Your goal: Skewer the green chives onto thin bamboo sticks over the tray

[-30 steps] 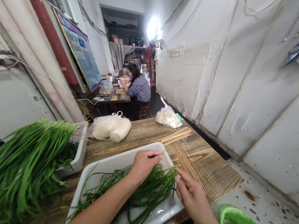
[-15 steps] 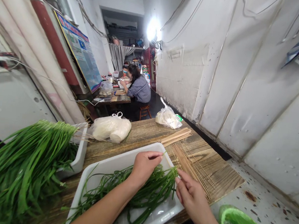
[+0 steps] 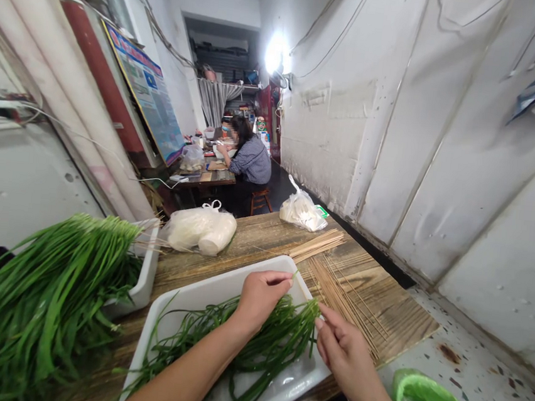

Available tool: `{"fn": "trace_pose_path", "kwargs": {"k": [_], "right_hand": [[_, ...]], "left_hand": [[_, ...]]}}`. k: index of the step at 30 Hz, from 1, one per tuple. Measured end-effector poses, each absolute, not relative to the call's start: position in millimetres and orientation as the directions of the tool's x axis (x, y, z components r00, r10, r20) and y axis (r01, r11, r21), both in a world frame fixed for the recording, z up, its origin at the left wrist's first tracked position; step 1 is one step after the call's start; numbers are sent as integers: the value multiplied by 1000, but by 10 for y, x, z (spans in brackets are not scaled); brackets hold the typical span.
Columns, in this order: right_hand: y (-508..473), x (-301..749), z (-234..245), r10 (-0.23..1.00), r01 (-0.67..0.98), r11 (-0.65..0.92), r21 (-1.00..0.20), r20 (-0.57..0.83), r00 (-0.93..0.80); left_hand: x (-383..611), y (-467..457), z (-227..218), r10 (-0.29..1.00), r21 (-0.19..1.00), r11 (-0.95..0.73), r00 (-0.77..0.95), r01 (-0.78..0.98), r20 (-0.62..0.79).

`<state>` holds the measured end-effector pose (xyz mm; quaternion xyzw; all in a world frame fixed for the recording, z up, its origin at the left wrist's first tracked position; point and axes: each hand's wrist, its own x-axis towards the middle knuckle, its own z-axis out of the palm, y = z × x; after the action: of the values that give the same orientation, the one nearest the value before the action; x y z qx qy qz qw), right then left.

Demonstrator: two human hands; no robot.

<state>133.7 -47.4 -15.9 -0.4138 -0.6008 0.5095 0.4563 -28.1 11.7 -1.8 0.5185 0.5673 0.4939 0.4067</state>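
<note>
Greens [image 3: 295, 334]: one stem [image 3: 295, 274] pinched by left hand [image 3: 259, 295]; bunch ends [image 3: 311, 308] at fingertips of right hand [image 3: 344, 346], grip unclear.

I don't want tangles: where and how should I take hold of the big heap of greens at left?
Probably by the pale ends, from above: they lie bunched at the far edge of the heap, while the long leaves fan out and droop loosely towards your near left.
</note>
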Motion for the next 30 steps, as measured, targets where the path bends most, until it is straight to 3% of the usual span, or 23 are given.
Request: {"fn": "trace_pose_path", "kwargs": {"k": [12,25,30], "right_hand": [[-479,1336,-153,962,26,128,-991,118,-247],[-489,1327,-124,965,31,114,-993,103,-241],[-468,1336,-139,973,30,111,-993,102,-207]], "left_hand": [[-297,120,-43,990,973,-61,-110,223,87],[-288,81,-26,970,900,-180,-78,397,228],[-224,-29,36,973,898,-229,77,377,216]]}}
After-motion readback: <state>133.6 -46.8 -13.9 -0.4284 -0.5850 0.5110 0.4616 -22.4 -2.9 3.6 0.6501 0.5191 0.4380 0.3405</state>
